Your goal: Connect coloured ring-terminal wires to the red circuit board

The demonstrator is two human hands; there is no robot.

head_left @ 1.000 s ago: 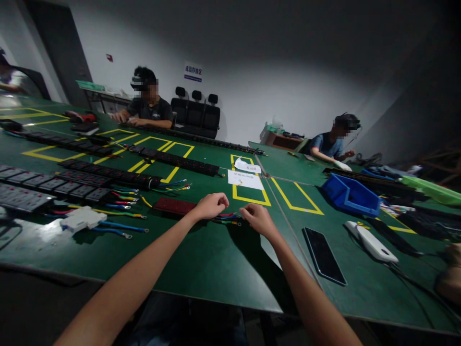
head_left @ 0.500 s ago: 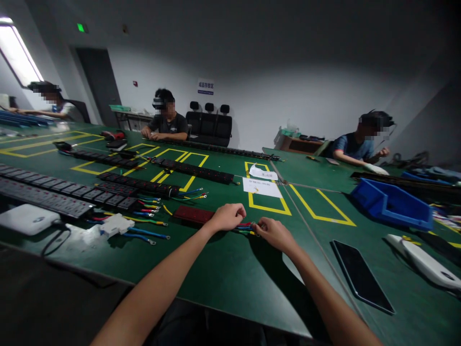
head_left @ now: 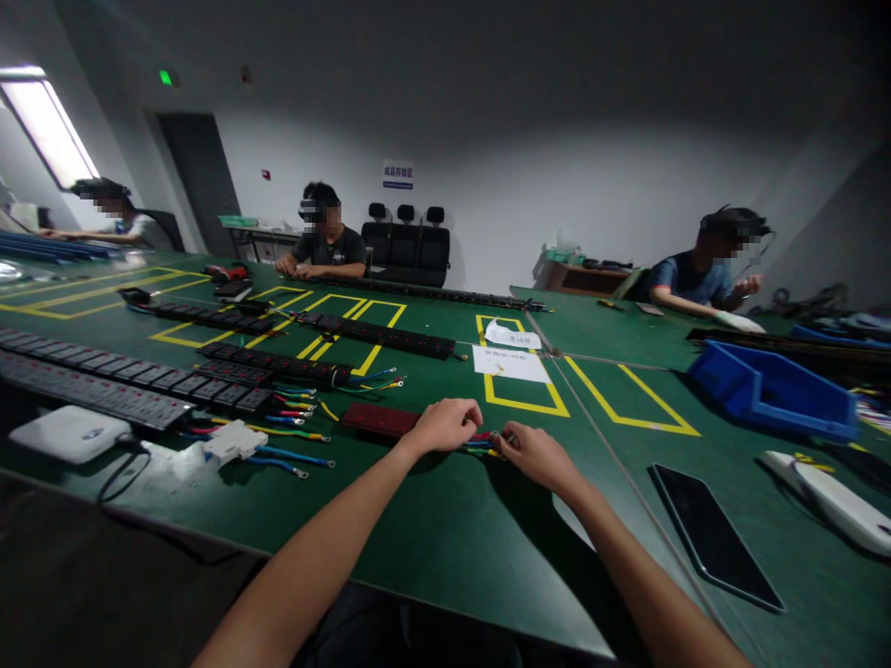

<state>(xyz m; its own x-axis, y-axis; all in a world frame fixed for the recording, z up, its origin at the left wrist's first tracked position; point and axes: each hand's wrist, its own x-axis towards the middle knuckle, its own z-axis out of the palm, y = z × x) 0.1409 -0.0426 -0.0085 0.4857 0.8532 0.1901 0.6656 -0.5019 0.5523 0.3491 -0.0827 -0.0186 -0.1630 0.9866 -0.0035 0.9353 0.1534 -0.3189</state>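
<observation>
A dark red socket strip point(head_left: 376, 419) lies flat in front of me, with red, blue and yellow-green wires point(head_left: 480, 444) coming out at its right end. My left hand point(head_left: 447, 424) is closed over that end, its curled fingers around the wires close to the strip. What lies under its palm is hidden. Just to the right, my right hand point(head_left: 533, 451) is closed in a pinch at the wire tips, where small metal ring terminals show. The two hands are a short way apart, with the wires stretched between them.
Several black socket strips point(head_left: 229, 380) with loose wires lie to the left, by a white power bank point(head_left: 70, 433) and a white connector point(head_left: 233, 443). Paper labels point(head_left: 511, 364) lie ahead. A phone point(head_left: 716, 533) and a blue bin point(head_left: 772, 390) are on the right. Co-workers sit across the table.
The view has shifted slightly, so the scene sits a little lower and to the right. Both hands keep nearly the same hold at the wires.
</observation>
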